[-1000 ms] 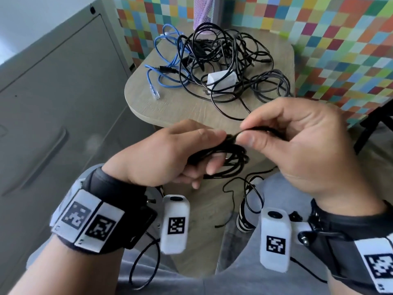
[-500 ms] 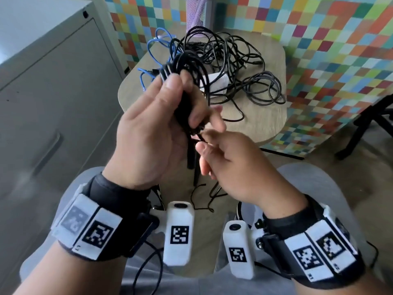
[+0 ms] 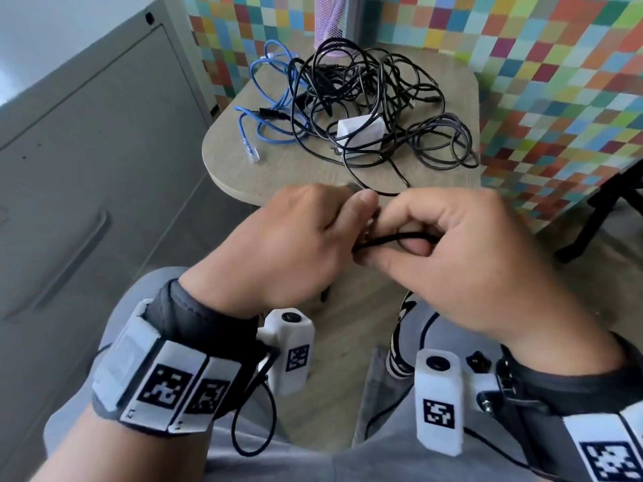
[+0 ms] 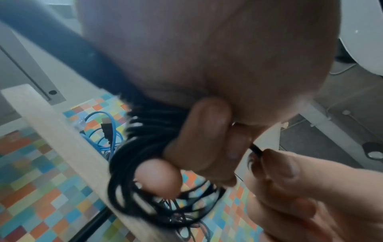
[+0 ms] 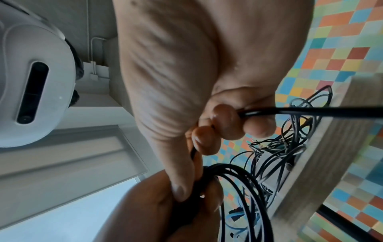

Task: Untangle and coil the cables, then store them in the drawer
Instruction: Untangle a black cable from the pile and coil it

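Observation:
My left hand (image 3: 295, 245) grips a coil of black cable (image 4: 132, 157) in front of the small table's near edge, its loops hanging round the fingers (image 4: 207, 131). My right hand (image 3: 449, 259) meets it from the right and pinches the loose end of the same black cable (image 3: 393, 240), which runs taut through its curled fingers (image 5: 225, 121). On the round wooden table (image 3: 313, 172) behind the hands lies a tangle of black cables (image 3: 375, 109) around a white adapter (image 3: 360, 132), with a blue network cable (image 3: 268, 109) at its left.
A grey metal cabinet (image 3: 87, 161) with a drawer handle (image 3: 73, 259) stands at the left. A chequered multicolour wall (image 3: 556, 81) backs the table. A purple mesh holder (image 3: 330, 19) stands at the table's far edge, and a black chair leg (image 3: 598, 210) at the right.
The left hand has come down from holding the coil upright and high to holding it low at the table edge. The right hand has moved from under the coil to its right side.

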`<state>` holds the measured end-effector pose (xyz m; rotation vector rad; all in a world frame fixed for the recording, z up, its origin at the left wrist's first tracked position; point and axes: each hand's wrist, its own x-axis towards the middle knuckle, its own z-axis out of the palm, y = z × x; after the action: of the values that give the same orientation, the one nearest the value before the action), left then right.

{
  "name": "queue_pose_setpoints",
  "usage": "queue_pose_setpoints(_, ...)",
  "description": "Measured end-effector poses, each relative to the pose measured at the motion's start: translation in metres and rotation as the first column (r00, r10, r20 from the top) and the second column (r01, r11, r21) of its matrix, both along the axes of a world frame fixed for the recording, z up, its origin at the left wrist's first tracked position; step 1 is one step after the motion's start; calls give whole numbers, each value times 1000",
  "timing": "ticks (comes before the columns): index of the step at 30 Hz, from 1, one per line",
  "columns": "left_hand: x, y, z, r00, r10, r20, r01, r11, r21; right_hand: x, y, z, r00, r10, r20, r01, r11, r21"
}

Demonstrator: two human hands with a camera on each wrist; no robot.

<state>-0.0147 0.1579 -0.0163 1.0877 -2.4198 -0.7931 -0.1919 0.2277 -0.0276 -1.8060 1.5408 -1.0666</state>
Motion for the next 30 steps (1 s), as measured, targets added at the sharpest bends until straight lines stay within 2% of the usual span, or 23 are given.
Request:
queue_pose_setpoints(2,4,2,3,998,-49,-40,57,972,226,0,0,0,1000,-29,1,29,999,-41)
queue_pose_setpoints(4,10,1,4,985,-86,-148,147,870,470,-1,-2,-2,998,-1,61,3,1000,-26)
queue_pose_setpoints(7,20,-4,2,941,-111,-320,298,720,627,-4,-2,-4,988,136,78,-140,989,50)
queue_pose_setpoints(10,21,-7,-1,883,-68,-464,389,659,644,-2,-5,-8,965,212,151,-228,969,94)
queue_pose_setpoints(14,15,-6,-3,800,-6,-600,450,667,594,4,-7,-7,990,113,79,-108,992,-65)
queue_pose_setpoints(18,14,-6,-7,690,-40,-723,616,557,557,8,-9,-6,963,144,228,-115,984,-135)
queue_pose_setpoints(19,15,-6,-8,675,-41,-736,639,532,556,8,-9,-8,937,182,297,-149,980,-130)
queue_pose_setpoints(21,16,-7,-8,659,-32,-751,658,507,556,6,-8,-8,837,264,480,-248,964,-98)
queue_pose_setpoints(22,16,-7,-8,653,-23,-757,664,499,557,6,-8,-8,813,263,519,-260,962,-81)
queue_pose_setpoints(24,13,-5,-8,644,-5,-765,665,498,557,8,-9,-10,846,200,494,-200,978,-54)
queue_pose_setpoints(27,4,0,-11,647,21,-762,642,524,560,22,-9,-13,864,157,479,-86,982,-166)
queue_pose_setpoints(30,-4,5,-14,646,50,-762,637,515,574,34,-6,-15,874,65,482,59,969,-239)
